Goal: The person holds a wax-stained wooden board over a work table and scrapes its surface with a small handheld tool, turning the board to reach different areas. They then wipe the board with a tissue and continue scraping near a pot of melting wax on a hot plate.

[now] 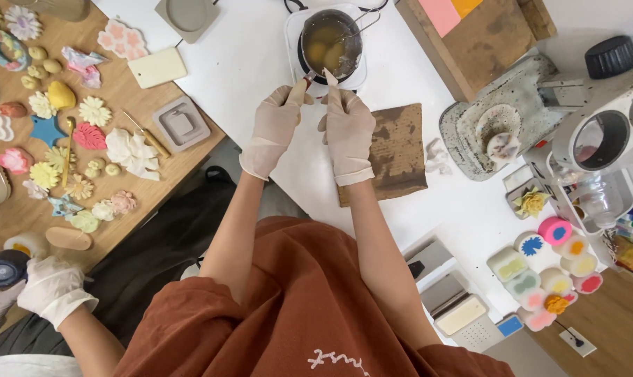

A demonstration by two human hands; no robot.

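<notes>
My left hand [274,126] and my right hand [348,129], both in pale gloves, are raised together at the near rim of a small metal pot [330,42]. The pot holds yellowish liquid with pale lumps and stands on a white hotplate [294,31]. My left hand pinches a thin reddish stick [308,77] whose tip reaches the rim. My right hand's fingertips are pinched together right beside it, and what they hold is hidden. A stained brown board [397,150] lies just right of my right hand.
A wooden table [131,94] on the left carries several coloured moulded flowers and a grey square mould [182,124]. Another person's gloved hand [51,286] at lower left holds a dark round object [2,269]. Round coloured pieces [547,269], a speckled dish [498,122] and a white machine [602,132] stand on the right.
</notes>
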